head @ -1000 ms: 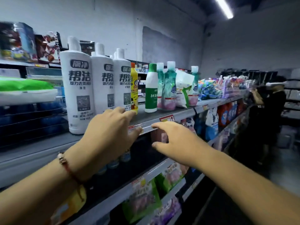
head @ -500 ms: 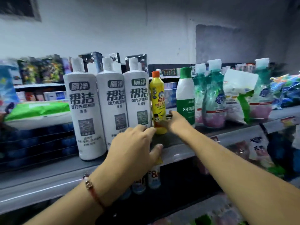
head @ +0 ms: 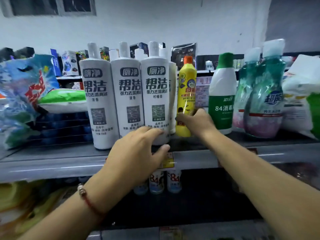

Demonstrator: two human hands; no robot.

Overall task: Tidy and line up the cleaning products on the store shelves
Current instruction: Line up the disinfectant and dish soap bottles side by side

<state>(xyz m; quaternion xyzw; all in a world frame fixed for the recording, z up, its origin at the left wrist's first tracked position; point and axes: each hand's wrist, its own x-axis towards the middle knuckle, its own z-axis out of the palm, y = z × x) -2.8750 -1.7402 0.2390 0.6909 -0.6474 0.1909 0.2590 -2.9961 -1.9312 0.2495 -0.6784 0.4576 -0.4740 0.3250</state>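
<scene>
From the head view, the right hand [head: 194, 121] closes its grip low on the yellow bottle [head: 186, 99], upright on the shelf [head: 52, 160] just beside the white bottles [head: 127, 96], where the left hand [head: 138, 153] rests with loose fingers. The bottle looks light, stiff and slick, best held at its waist. Its lower label is covered, and the rear bottles are mostly hidden.

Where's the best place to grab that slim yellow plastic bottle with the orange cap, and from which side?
Probably low on the body of the slim yellow plastic bottle, from the front right. It stands upright, its left side crowded by a tall white bottle, with open space toward the green-capped white bottle. The right hand already grips there; the narrow neck would give less control.
</scene>
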